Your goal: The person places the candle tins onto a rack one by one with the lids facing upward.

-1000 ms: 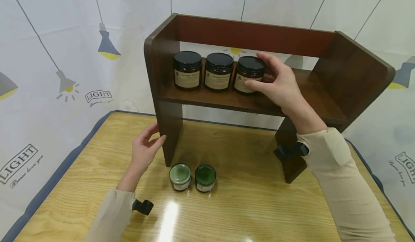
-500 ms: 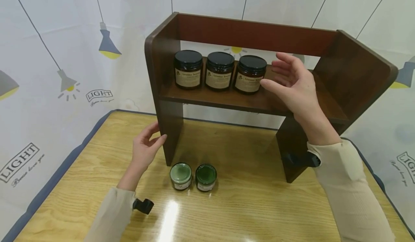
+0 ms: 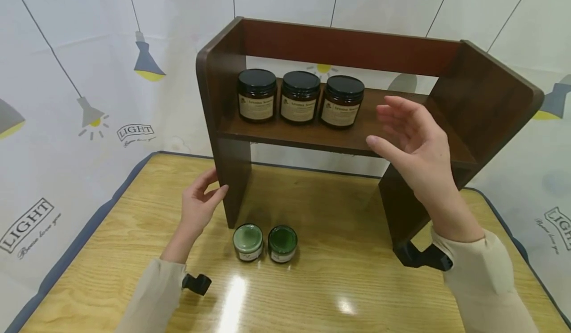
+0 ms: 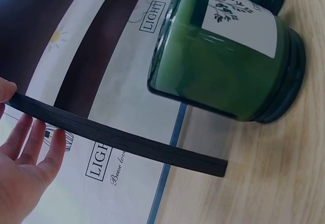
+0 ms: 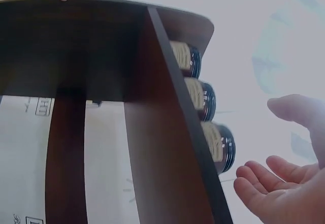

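A dark brown wooden shelf unit (image 3: 339, 139) stands on the table. My left hand (image 3: 199, 204) holds its left side panel (image 4: 122, 137) by the edge, thumb on one face and fingers on the other. On the upper board are three brown jars with black lids and cream labels: the left jar (image 3: 256, 106), the middle jar (image 3: 300, 109) and the right jar (image 3: 341, 114). My right hand (image 3: 421, 149) hangs before the board, right of the jars, fingers spread and holding nothing. In the right wrist view a gap separates it from the nearest jar (image 5: 218, 145).
Below the shelf's left leg, a pale green candle jar (image 3: 248, 241) and a dark green candle jar (image 3: 282, 244) stand side by side on the wooden table (image 3: 330, 293). A white lamp-printed curtain (image 3: 107, 26) hangs behind. The shelf's right leg (image 3: 401, 209) stands below my right hand.
My right hand has let go of the right jar and moved right and down, away from it. The jars stay on the board. My left hand keeps its hold on the side panel.
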`<control>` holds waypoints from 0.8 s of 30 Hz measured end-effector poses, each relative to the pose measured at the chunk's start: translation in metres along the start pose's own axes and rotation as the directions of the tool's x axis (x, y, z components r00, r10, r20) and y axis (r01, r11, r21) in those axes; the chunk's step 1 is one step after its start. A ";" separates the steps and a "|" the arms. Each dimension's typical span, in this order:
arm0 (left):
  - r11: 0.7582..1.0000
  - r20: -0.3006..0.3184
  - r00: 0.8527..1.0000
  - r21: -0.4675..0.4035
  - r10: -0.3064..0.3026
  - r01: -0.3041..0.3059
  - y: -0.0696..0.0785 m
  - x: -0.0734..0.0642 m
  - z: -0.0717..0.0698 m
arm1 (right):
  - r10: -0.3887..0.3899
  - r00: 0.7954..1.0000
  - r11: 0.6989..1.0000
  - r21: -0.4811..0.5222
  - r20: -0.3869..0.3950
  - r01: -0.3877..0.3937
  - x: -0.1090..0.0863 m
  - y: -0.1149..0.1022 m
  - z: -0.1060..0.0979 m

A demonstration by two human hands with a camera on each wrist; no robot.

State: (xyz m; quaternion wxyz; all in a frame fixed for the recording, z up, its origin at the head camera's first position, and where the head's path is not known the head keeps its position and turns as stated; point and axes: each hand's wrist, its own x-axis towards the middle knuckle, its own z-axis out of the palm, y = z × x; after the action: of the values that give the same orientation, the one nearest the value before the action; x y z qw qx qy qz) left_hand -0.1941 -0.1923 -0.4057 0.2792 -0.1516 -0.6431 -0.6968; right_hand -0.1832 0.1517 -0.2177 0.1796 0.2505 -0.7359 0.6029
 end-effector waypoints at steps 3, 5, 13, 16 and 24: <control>1.000 0.002 1.000 0.004 0.000 0.000 0.000 0.000 0.000 | -0.020 1.000 1.000 0.018 0.010 0.020 -0.009 -0.003 0.002; 1.000 0.004 1.000 0.004 0.002 -0.002 0.000 0.000 0.000 | -0.025 1.000 0.999 0.035 0.017 0.025 -0.014 -0.005 0.004; 1.000 0.001 1.000 0.010 0.000 0.000 0.000 -0.001 0.000 | -0.079 0.995 0.994 0.079 0.064 0.074 -0.033 -0.001 0.011; 1.000 -0.001 1.000 0.015 -0.003 0.003 0.000 -0.001 0.000 | -0.105 0.990 0.990 0.100 0.092 0.095 -0.041 0.003 0.015; 1.000 0.004 1.000 0.029 -0.001 0.001 0.000 0.000 0.000 | -0.075 0.986 0.991 0.117 0.150 0.057 -0.065 0.022 0.026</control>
State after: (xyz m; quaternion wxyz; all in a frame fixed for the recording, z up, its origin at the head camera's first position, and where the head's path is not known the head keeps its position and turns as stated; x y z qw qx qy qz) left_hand -0.1935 -0.1922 -0.4055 0.2795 -0.1487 -0.6539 -0.6872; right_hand -0.1424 0.1393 -0.2775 0.1275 0.3304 -0.7037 0.6159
